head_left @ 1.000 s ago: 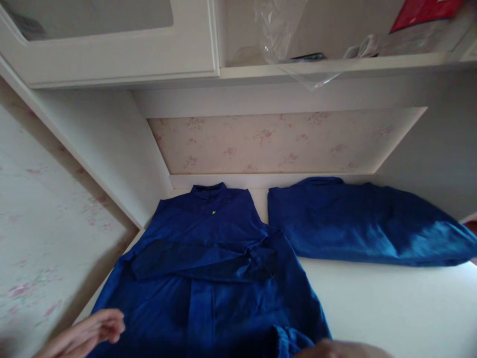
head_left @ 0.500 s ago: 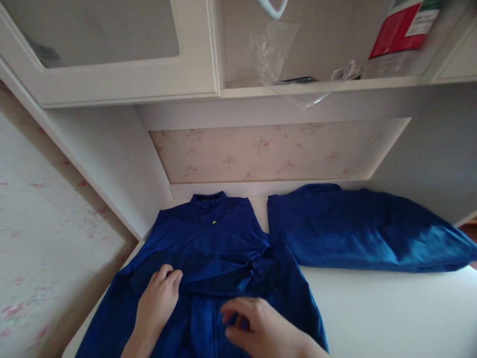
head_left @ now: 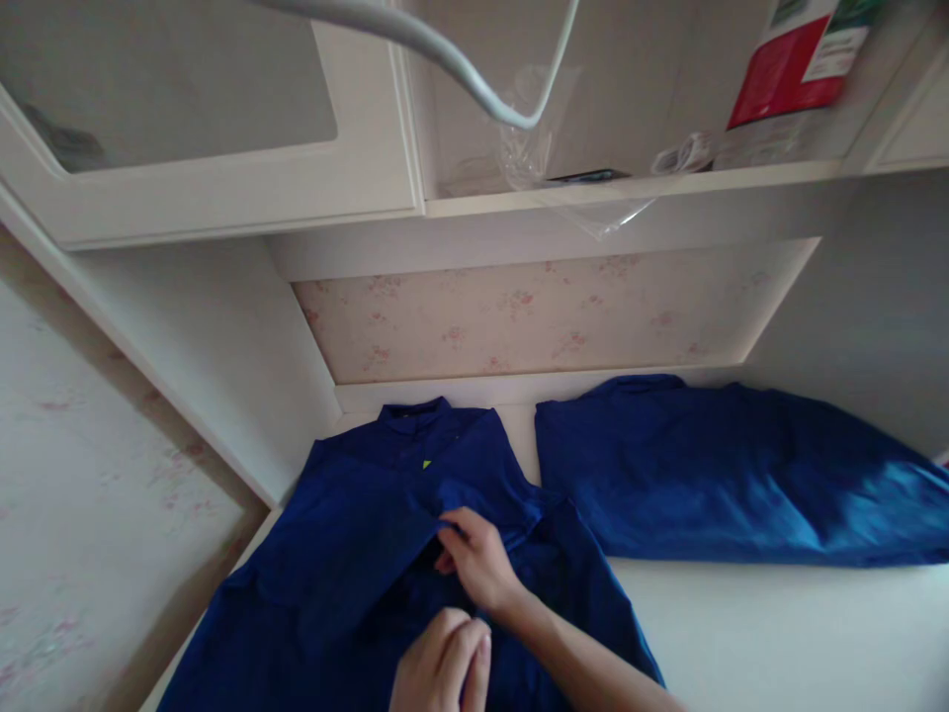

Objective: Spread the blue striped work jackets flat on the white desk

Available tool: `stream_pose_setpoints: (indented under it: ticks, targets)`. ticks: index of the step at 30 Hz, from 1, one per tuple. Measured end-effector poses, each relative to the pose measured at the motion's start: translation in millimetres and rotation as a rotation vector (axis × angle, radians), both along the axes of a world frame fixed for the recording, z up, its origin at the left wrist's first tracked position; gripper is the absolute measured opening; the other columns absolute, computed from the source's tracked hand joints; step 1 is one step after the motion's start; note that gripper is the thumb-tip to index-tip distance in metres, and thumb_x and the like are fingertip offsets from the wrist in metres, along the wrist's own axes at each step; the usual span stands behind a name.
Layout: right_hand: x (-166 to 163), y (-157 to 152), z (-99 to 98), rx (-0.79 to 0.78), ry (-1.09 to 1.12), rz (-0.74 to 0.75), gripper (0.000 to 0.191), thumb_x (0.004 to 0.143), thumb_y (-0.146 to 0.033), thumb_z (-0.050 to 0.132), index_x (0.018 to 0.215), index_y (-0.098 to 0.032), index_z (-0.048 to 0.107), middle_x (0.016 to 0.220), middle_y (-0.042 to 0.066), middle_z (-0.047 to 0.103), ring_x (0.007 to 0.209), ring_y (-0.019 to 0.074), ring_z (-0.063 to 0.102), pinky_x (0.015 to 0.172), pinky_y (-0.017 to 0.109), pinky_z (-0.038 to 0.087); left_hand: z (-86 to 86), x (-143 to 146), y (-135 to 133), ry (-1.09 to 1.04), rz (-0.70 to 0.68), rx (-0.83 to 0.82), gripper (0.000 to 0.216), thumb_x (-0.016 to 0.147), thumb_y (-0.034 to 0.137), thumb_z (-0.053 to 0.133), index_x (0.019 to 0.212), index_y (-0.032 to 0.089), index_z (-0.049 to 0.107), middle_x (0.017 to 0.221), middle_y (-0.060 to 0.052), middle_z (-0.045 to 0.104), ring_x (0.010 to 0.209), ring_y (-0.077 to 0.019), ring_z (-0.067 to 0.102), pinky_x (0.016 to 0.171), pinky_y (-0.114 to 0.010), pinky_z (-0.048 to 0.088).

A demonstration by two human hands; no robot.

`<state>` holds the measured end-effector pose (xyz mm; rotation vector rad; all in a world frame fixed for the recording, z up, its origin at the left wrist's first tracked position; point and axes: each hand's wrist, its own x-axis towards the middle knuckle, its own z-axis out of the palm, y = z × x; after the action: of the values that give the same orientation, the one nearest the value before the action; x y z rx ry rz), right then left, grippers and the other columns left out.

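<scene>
A dark blue garment [head_left: 356, 554] with a stand-up collar and a small yellow-green mark lies spread on the white surface, its collar toward the back. My right hand [head_left: 475, 559] pinches a fold of its cloth near the middle and lifts the edge a little, with a dark hollow below. My left hand [head_left: 445, 661] is closed at the lower middle, in front of the right forearm. Whether cloth is inside its curled fingers is hidden.
Right of the garment lies a folded blue cloth item [head_left: 727, 465] on the white tabletop [head_left: 763, 623]. Overhead are a white cabinet [head_left: 244, 188], a shelf holding a clear plastic bag [head_left: 600, 216] and a red-and-white package [head_left: 786, 69], and a pale hanger-like bar [head_left: 474, 84].
My right hand has moved up and taken hold of the cloth. My left hand has come right and down from the garment's left part. The pale bar shows lower in view.
</scene>
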<state>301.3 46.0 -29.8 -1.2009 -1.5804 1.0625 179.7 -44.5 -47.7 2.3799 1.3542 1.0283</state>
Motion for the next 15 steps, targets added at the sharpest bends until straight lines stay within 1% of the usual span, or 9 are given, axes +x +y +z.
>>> stream_pose_setpoints:
  ticks: [1, 3, 5, 7, 8, 10, 12, 13, 15]
  targets:
    - [14.1, 1.9, 4.0, -0.013, 0.099, -0.087, 0.031, 0.096, -0.045, 0.035, 0.104, -0.029, 0.06, 0.081, -0.003, 0.07, 0.074, 0.0191, 0.07, 0.066, 0.031, 0.057, -13.1, 1.1, -1.4, 0.073, -0.019, -0.029, 0.027, 0.096, 0.025, 0.042, 0.107, 0.027, 0.067, 0.091, -0.008, 0.072, 0.085, -0.0186, 0.072, 0.077, -0.026, 0.058]
    - [51.4, 1.8, 8.5, -0.023, 0.28, -0.271, 0.034, 0.098, -0.047, 0.03, 0.109, -0.028, 0.055, 0.085, -0.001, 0.072, 0.078, 0.0197, 0.071, 0.07, 0.034, 0.059, -30.9, 0.6, 1.7, 0.208, 0.031, -0.106, 0.035, 0.094, 0.034, 0.048, 0.122, 0.021, 0.063, 0.114, -0.013, 0.071, 0.102, -0.0221, 0.07, 0.086, -0.028, 0.059]
    - [96.9, -6.3, 5.3, -0.008, 0.407, -0.439, 0.032, 0.097, -0.049, 0.033, 0.109, -0.027, 0.053, 0.095, 0.003, 0.073, 0.087, 0.0209, 0.071, 0.081, 0.037, 0.059, -35.3, 0.7, 9.7, 0.301, 0.139, -0.185, 0.056, 0.091, 0.042, 0.05, 0.141, 0.016, 0.048, 0.14, -0.016, 0.056, 0.117, -0.0257, 0.064, 0.09, -0.03, 0.058]
    - [144.1, -23.8, -6.0, -0.02, 0.519, -0.597, 0.028, 0.093, -0.049, 0.043, 0.104, -0.026, 0.054, 0.096, 0.004, 0.073, 0.092, 0.0216, 0.071, 0.089, 0.038, 0.057, -30.5, 4.5, 18.3, 0.391, 0.219, -0.252, 0.063, 0.09, 0.042, 0.051, 0.148, 0.02, 0.039, 0.149, -0.013, 0.047, 0.118, -0.0286, 0.063, 0.087, -0.035, 0.06]
    - [166.6, -35.4, -13.5, -0.053, 0.588, -0.68, 0.025, 0.089, -0.048, 0.051, 0.099, -0.026, 0.056, 0.093, 0.003, 0.073, 0.092, 0.0218, 0.072, 0.089, 0.037, 0.058, -27.0, 7.9, 22.0, 0.439, 0.237, -0.279, 0.059, 0.091, 0.039, 0.05, 0.147, 0.023, 0.042, 0.149, -0.011, 0.048, 0.115, -0.0297, 0.064, 0.083, -0.037, 0.061]
    - [207.2, -60.9, -28.7, -0.17, 0.745, -0.832, 0.025, 0.076, -0.042, 0.067, 0.091, -0.025, 0.058, 0.089, 0.002, 0.072, 0.089, 0.0221, 0.073, 0.089, 0.036, 0.059, -20.8, 14.9, 27.9, 0.491, 0.222, -0.306, 0.046, 0.092, 0.033, 0.046, 0.137, 0.027, 0.055, 0.143, -0.008, 0.055, 0.107, -0.0302, 0.067, 0.077, -0.039, 0.062]
    - [241.3, -84.2, -39.3, -0.289, 0.8, -0.917, 0.034, 0.065, -0.037, 0.078, 0.091, -0.024, 0.06, 0.089, 0.001, 0.071, 0.086, 0.0236, 0.073, 0.088, 0.037, 0.059, -16.2, 16.2, 33.6, 0.403, 0.163, -0.319, 0.038, 0.095, 0.027, 0.039, 0.121, 0.03, 0.067, 0.133, -0.004, 0.064, 0.099, -0.0259, 0.07, 0.076, -0.035, 0.061]
    - [256.3, -93.2, -42.0, -0.326, 0.754, -0.915, 0.04, 0.063, -0.037, 0.08, 0.096, -0.024, 0.061, 0.092, 0.002, 0.071, 0.086, 0.0251, 0.073, 0.088, 0.039, 0.06, -13.8, 12.1, 36.8, 0.308, 0.142, -0.322, 0.036, 0.095, 0.027, 0.038, 0.114, 0.032, 0.069, 0.127, -0.002, 0.067, 0.096, -0.0232, 0.071, 0.077, -0.032, 0.06]
    - [283.0, -103.1, -42.8, -0.345, 0.553, -0.856, 0.05, 0.064, -0.04, 0.078, 0.107, -0.022, 0.061, 0.101, 0.005, 0.071, 0.091, 0.0296, 0.072, 0.089, 0.045, 0.059, -6.9, -9.3, 44.2, 0.119, 0.151, -0.32, 0.032, 0.095, 0.032, 0.038, 0.104, 0.032, 0.069, 0.114, -0.001, 0.072, 0.094, -0.0218, 0.072, 0.081, -0.03, 0.059]
